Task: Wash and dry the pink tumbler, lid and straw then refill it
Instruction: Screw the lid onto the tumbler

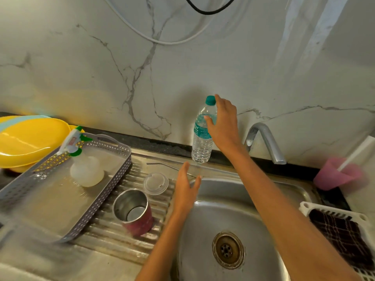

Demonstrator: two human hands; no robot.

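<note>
Right hand [223, 126], fingers spread and unclenched, touches the water bottle [200, 145] at the sink's [203, 230] back edge; its teal label is too blurred to read. Left hand [185, 189] hovers, fingers straight. The pink tumbler [140, 222] stands open on the drainboard [113, 236], the lid [156, 183] just behind it and the straw [162, 164] near the back edge

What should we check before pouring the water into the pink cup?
1. Tumbler upright, mouth open: ok.
2. Bottle cap off: not ok, it is on.
3. Right hand gripping water bottle firmly: cannot tell.
4. Left hand free: ok, holds nothing.
5. Lid and straw out of the tumbler: ok.
6. Tumbler dry inside: cannot tell.
</note>
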